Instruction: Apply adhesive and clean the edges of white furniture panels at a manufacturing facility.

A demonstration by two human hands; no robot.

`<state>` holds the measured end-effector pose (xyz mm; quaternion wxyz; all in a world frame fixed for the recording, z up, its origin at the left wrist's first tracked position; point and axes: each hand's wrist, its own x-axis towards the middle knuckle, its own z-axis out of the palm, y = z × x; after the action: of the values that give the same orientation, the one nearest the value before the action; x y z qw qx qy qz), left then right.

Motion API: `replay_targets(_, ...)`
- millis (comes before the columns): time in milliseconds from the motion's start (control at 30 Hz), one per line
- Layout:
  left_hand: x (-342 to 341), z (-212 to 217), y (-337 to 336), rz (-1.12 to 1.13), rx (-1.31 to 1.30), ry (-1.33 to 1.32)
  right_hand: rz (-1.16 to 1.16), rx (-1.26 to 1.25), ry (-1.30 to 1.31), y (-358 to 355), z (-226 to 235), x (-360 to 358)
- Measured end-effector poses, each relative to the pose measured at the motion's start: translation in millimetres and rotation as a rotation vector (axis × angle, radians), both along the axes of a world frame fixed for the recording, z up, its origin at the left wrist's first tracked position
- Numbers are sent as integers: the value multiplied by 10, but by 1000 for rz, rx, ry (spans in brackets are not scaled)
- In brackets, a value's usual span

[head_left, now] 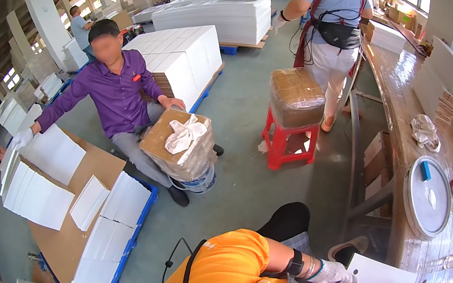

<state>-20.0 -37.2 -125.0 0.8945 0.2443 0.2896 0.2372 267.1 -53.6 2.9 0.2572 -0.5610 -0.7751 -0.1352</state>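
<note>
Head view puts your gloved right hand [332, 274] at the left edge of the white panel [379, 277], which extends rightward toward the workbench [400, 111]; I cannot tell whether it is clamped, and your left hand is unseen.

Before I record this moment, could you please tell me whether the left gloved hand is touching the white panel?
Touching: the head view shows the left gloved hand with its fingertips overlapping the white panel's edge, no gap between.

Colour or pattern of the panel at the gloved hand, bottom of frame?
The panel: white with dark round spots; best in head view.
</note>
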Motion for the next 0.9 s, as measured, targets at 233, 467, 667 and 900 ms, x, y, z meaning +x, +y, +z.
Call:
replay_targets(233,-76,158,-14,5,-42,28,62,53,-4,-12,76,-58)
replay_targets(467,-6,34,-2,20,-15,-25,23,4,1,-40,91,-6)
replay_targets(667,-11,-1,2,8,-75,-56,64,57,-6,-21,38,35)
replay_targets(900,-48,78,-20,-3,-57,-106,58,66,2,-22,48,7)
